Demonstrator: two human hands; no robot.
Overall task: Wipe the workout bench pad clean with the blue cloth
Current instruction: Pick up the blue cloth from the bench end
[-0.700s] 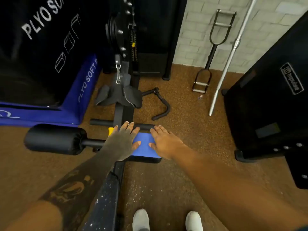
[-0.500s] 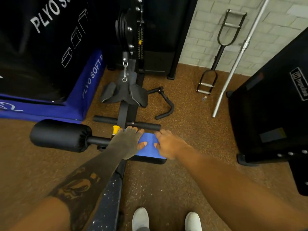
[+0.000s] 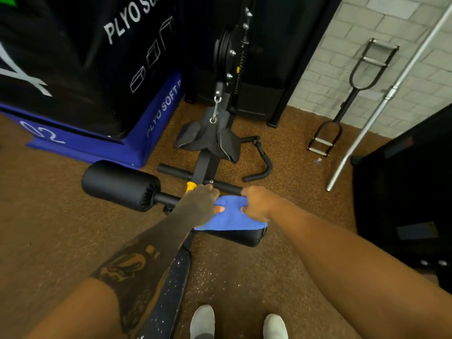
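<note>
Shoes [image 3: 203, 321]: two white toes at the bottom edge, planted on the brown rubber floor [image 3: 61, 228] just behind the bench frame [image 3: 168, 294], whose speckled black beam runs up under the left forearm.
Roller pad [image 3: 244, 237]: the black padded cylinder being wiped; only its near face and right end show, the top being covered.
Blue cloth [image 3: 231, 217]: draped over the top of that pad, flat in the middle, bunched at both ends where it is gripped.
Left hand [image 3: 199, 206]: fingers curled shut, pinching the cloth's left edge, thumb tip pressed onto the fabric.
Right hand [image 3: 256, 204]: likewise closed on the right edge, knuckles over the far side.
Doing it well: judging by the two-ended grip, the cloth should be kept taut and pulled back and forth around the curve, pressing evenly so the far side and the bare right end get covered too.
Twin roller [image 3: 119, 185]: to the left, bare; likely due a wipe.
Further off: ankle strap [image 3: 208, 140] clipped to the cable machine [image 3: 232, 57], plyo boxes [image 3: 97, 69], barbell [image 3: 389, 96] against the brick wall [image 3: 342, 57].
</note>
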